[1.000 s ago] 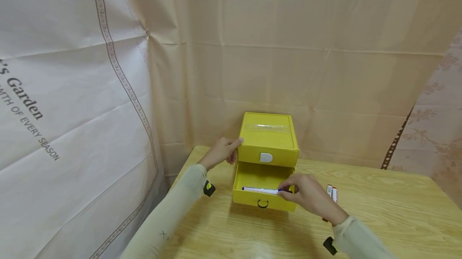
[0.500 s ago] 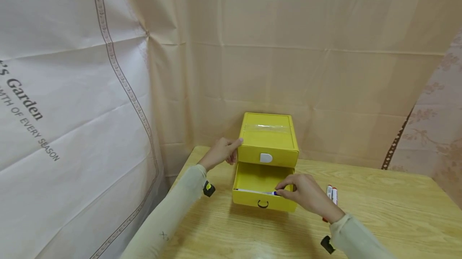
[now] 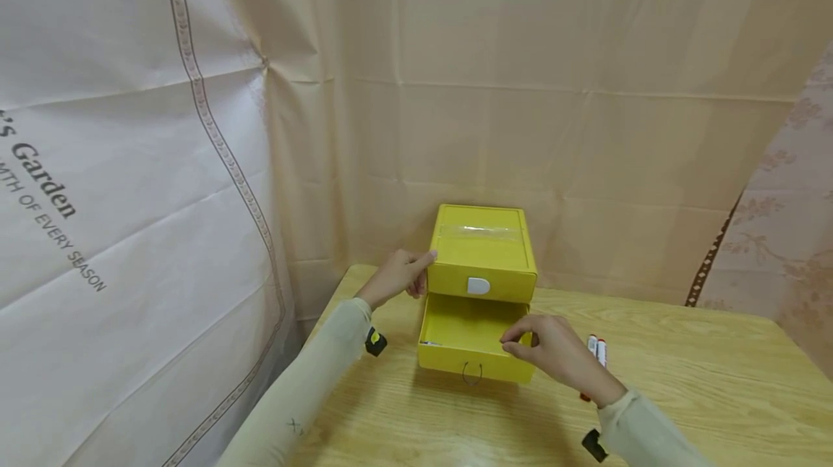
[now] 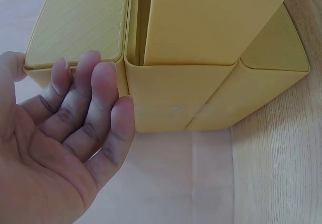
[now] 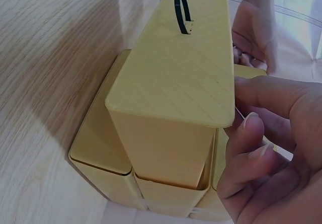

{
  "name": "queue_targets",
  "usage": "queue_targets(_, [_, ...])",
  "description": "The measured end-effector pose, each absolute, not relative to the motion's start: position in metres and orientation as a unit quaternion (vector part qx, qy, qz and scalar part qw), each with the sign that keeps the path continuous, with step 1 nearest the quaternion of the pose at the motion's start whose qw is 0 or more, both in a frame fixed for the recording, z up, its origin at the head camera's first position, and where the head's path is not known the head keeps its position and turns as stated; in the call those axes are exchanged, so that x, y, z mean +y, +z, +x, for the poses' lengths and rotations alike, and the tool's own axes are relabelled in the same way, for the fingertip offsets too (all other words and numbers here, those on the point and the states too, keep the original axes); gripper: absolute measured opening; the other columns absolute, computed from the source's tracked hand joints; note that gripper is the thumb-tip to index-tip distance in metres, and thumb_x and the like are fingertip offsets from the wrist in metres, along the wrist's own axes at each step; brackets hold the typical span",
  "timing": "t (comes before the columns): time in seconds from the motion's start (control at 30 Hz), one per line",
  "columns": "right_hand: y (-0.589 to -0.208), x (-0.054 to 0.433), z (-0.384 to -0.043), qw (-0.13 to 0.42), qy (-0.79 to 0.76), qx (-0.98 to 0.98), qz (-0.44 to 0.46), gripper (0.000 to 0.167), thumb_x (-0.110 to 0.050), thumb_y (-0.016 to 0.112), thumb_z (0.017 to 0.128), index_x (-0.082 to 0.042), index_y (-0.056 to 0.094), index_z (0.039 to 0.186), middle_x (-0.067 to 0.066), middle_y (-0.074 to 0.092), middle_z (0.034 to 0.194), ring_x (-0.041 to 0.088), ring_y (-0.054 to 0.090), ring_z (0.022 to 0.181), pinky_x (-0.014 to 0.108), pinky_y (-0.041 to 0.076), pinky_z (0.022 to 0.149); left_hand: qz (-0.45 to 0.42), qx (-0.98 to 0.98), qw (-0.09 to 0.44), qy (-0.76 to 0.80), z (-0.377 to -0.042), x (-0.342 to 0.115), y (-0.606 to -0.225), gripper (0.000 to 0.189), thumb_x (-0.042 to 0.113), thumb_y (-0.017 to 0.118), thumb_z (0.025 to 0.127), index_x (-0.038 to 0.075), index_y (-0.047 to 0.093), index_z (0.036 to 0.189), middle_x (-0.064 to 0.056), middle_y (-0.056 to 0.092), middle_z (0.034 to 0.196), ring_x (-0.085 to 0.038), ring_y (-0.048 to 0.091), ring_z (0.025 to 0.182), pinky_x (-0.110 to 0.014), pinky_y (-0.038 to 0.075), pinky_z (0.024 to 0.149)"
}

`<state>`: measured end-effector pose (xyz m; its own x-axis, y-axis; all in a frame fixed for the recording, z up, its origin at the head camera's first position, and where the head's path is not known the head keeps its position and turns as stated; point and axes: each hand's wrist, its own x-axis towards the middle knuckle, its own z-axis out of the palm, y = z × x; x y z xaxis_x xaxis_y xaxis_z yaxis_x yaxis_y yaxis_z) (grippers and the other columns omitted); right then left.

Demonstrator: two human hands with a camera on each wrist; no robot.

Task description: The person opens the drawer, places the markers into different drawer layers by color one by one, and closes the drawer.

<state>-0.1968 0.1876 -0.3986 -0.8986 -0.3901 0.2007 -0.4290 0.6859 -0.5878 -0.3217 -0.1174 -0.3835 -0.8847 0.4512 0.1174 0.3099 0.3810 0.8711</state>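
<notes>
A yellow drawer unit (image 3: pixel 483 236) stands on the table with its middle drawer (image 3: pixel 478 362) pulled out. My left hand (image 3: pixel 397 275) holds the unit's upper left side, thumb at the top edge, fingers bent against the side; the left wrist view shows those fingers (image 4: pixel 103 83) by the top drawer's front corner. Over the right side of the drawer is my right hand (image 3: pixel 549 351), thumb and forefinger bent close together with no marker between them. A white marker (image 3: pixel 430 343) lies inside behind the drawer front, mostly hidden. The right wrist view shows the drawer's black ring handle (image 5: pixel 182 12).
Several white markers with red ends (image 3: pixel 601 353) lie on the wooden table (image 3: pixel 703 380) to the right, partly behind my right wrist. A white pull tab (image 3: pixel 479 285) marks the top drawer. Beige cloth (image 3: pixel 481 127) hangs behind, printed white cloth (image 3: pixel 143 236) at left.
My right hand has lowered the marker into the drawer and let it go; it has dropped behind the drawer front. My left hand has stayed put on the unit.
</notes>
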Motion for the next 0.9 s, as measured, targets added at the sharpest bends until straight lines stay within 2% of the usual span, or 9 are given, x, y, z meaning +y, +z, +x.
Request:
queue_targets(0.23, [-0.395,0.192,-0.189,0.046,0.333,-0.915,0.221,0.003,-0.022,0.078,0.094,-0.019,0.079,0.095,-0.016,0.069,0.084,0.006,0.048,0.052,0.025,0.043,0.047,0.226,0.831,0.068,0.504,-0.322,-0.117,-0.384,0.071,0.061,0.048,0.104,-0.001,0.068,0.075,-0.016,0.069,0.071,-0.026,0.066,0.061,-0.051,0.060,0.070])
queue_targets(0.47, [-0.393,0.197,-0.180,0.047,0.343,-0.912,0.220,0.006,-0.028,0.077,0.095,-0.024,0.076,0.092,-0.012,0.069,0.079,0.005,0.048,0.053,0.024,0.043,0.048,0.230,0.829,0.066,0.505,-0.321,-0.117,-0.384,0.071,0.059,0.047,0.105,-0.002,0.068,0.076,-0.018,0.069,0.073,-0.028,0.067,0.062,-0.049,0.060,0.070])
queue_targets(0.63, [-0.394,0.199,-0.175,0.039,0.356,-0.908,0.216,0.011,-0.033,0.076,0.096,-0.023,0.075,0.091,-0.010,0.069,0.079,0.006,0.053,0.058,0.024,0.046,0.052,0.230,0.828,0.068,0.507,-0.321,-0.117,-0.384,0.071,0.058,0.047,0.106,-0.002,0.068,0.077,-0.019,0.069,0.073,-0.030,0.067,0.063,-0.053,0.060,0.072])
queue_targets(0.8, [-0.395,0.202,-0.171,0.041,0.355,-0.910,0.210,0.014,-0.034,0.075,0.096,-0.022,0.074,0.089,-0.011,0.068,0.078,0.004,0.056,0.063,0.024,0.048,0.056,0.231,0.830,0.065,0.503,-0.321,-0.117,-0.383,0.071,0.058,0.046,0.106,-0.002,0.067,0.076,-0.018,0.069,0.073,-0.031,0.067,0.063,-0.043,0.060,0.067])
queue_targets(0.9, [-0.396,0.203,-0.169,0.050,0.345,-0.914,0.210,0.015,-0.033,0.075,0.096,-0.023,0.075,0.085,-0.013,0.068,0.075,0.003,0.053,0.061,0.023,0.045,0.054,0.231,0.829,0.066,0.504,-0.321,-0.117,-0.383,0.071,0.058,0.047,0.106,-0.003,0.067,0.076,-0.018,0.069,0.073,-0.033,0.067,0.063,-0.045,0.060,0.067])
